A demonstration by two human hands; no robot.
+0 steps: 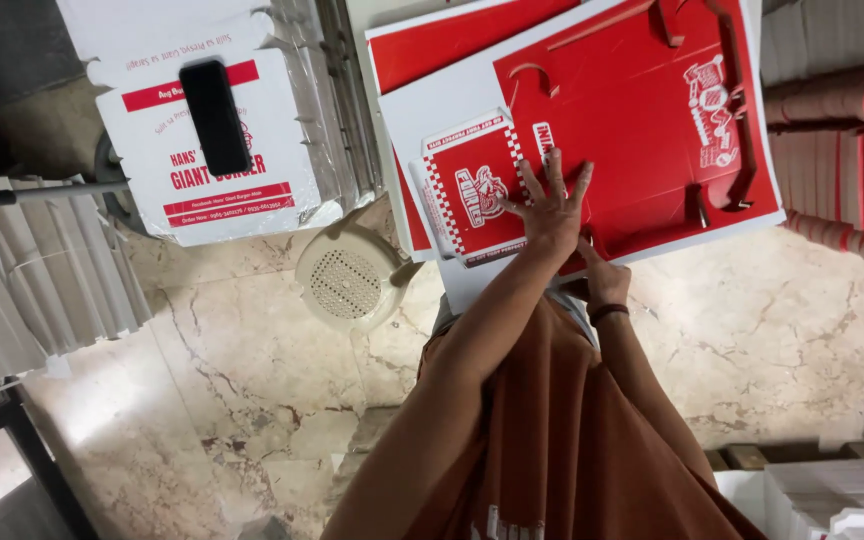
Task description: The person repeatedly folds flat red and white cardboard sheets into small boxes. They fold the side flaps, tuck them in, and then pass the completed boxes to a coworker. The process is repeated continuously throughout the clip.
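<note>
A flat red cardboard sheet (642, 110) with white printing and cut slots lies on top of a pile of red and white sheets (422, 90). My left hand (550, 205) rests flat on it with the fingers spread, beside a small folded red and white checkered box (472, 185). Just below, my right hand (600, 275), with a dark band at the wrist, grips the near edge of the red sheet. Its fingers are partly hidden by my left forearm.
A white burger box (202, 190) with a black phone (216, 116) on it stands at the upper left. A cream plastic stool (347, 278) sits on the marble floor (252, 400). Stacks of flat cardboard line the left (32, 270), right (842, 150) and lower right (832, 490).
</note>
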